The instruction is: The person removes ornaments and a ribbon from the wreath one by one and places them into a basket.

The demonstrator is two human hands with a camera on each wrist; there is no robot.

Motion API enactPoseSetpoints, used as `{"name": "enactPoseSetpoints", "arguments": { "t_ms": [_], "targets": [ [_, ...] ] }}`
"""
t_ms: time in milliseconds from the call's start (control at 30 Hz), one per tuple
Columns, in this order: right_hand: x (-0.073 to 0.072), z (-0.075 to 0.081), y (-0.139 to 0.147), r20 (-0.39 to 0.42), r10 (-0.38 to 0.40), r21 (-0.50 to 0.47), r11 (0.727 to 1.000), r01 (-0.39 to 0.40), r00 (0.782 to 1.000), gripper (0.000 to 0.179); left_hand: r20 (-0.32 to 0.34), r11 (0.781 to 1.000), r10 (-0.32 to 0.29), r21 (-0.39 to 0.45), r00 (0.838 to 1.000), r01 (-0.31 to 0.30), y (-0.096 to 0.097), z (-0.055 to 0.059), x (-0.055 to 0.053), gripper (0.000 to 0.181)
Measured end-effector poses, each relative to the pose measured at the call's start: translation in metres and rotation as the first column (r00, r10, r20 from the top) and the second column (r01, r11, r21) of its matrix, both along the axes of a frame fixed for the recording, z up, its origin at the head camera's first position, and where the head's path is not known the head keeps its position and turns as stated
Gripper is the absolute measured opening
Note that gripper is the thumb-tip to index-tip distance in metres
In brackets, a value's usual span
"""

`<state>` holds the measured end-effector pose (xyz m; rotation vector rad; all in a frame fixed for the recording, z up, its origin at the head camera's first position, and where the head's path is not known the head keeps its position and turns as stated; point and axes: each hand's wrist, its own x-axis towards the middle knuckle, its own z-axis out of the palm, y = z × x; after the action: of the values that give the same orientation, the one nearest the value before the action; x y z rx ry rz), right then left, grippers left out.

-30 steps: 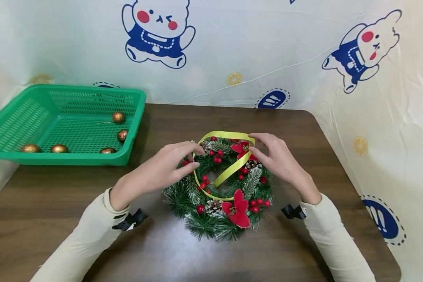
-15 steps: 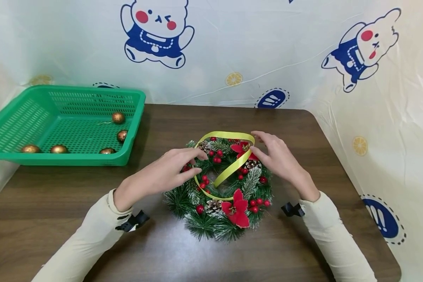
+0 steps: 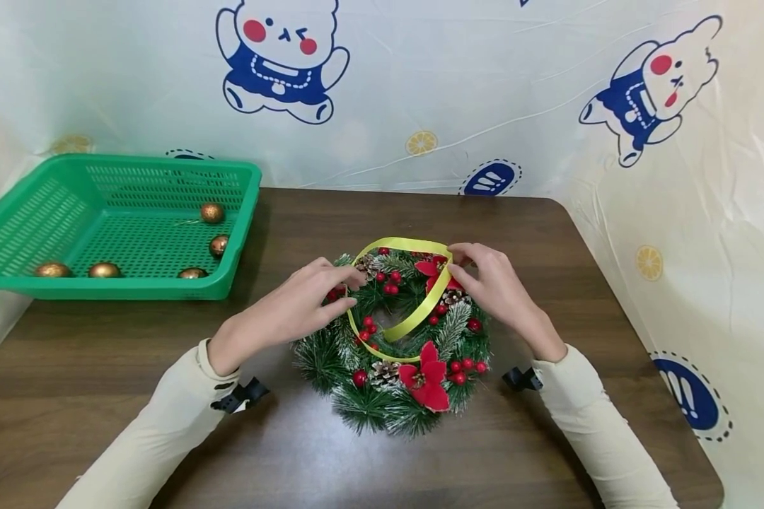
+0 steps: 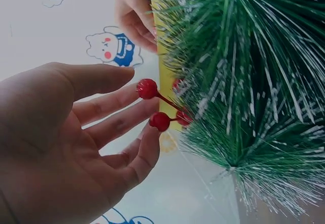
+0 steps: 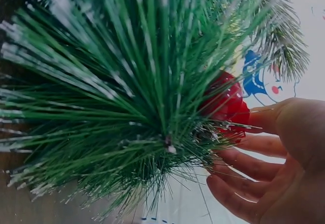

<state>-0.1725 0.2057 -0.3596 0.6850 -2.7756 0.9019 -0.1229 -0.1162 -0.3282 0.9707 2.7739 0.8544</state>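
A green wreath [image 3: 363, 410] with red berries, pine cones and red flowers [image 3: 429, 380] lies on the table. A yellow ribbon [image 3: 425, 305] loops over its top, one end dropping into the centre. Loosely bent, the fingers of my left hand [image 3: 296, 300] hover by the ribbon's left side and hold nothing. In the left wrist view that hand [image 4: 66, 132] is beside red berries [image 4: 147, 88]. My right hand [image 3: 499, 286] touches the ribbon's right bend with thumb and index fingertips. The right wrist view shows its fingers spread behind a red flower [image 5: 223, 104], partly hidden by needles.
A green plastic basket [image 3: 248, 219] at the back left contains several bronze balls [image 3: 212, 213]. The brown wooden table [image 3: 318, 466] meets a printed curtain [image 3: 382, 85] at the back and right. Dark straps with small devices [image 3: 238, 396] are on both wrists.
My right hand has shifted slightly left, and the ribbon's right bend has moved inward with it. My left hand moved a little right, then back left.
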Motion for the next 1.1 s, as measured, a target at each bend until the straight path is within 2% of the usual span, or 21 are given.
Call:
{"name": "enactPoseSetpoints", "arguments": {
  "t_ms": [233,467,633,767,867,1100],
  "targets": [
    [-0.001,-0.003,-0.001,-0.006,0.031,0.055,0.998,-0.031,0.999,0.026,-0.005,0.999,-0.038,0.01,0.999,0.038,-0.002,-0.007,-0.004,0.026],
    [0.0,0.007,0.009,-0.009,-0.003,0.005,1.0,0.003,1.0,0.019,-0.009,0.997,-0.062,0.052,0.998,0.063,-0.005,-0.005,-0.007,0.026],
    [0.0,0.014,0.017,-0.054,-0.022,-0.017,1.0,0.021,0.998,0.018,-0.051,0.996,-0.085,0.033,0.995,0.087,-0.008,-0.003,-0.007,0.038],
    [0.001,0.019,0.022,-0.1,-0.033,-0.022,0.999,0.031,0.994,0.017,-0.112,0.997,-0.078,0.016,0.991,0.08,-0.008,-0.004,-0.007,0.037],
    [0.003,0.024,0.024,-0.149,-0.047,-0.027,0.999,0.044,0.988,0.018,-0.18,0.998,-0.063,0.008,0.982,0.065,-0.008,-0.005,-0.007,0.031],
    [0.01,0.036,0.027,-0.261,-0.089,-0.058,0.995,0.077,0.961,0.015,-0.354,0.998,-0.049,-0.053,0.934,0.033,-0.006,-0.004,-0.004,0.019]
  ]
}}
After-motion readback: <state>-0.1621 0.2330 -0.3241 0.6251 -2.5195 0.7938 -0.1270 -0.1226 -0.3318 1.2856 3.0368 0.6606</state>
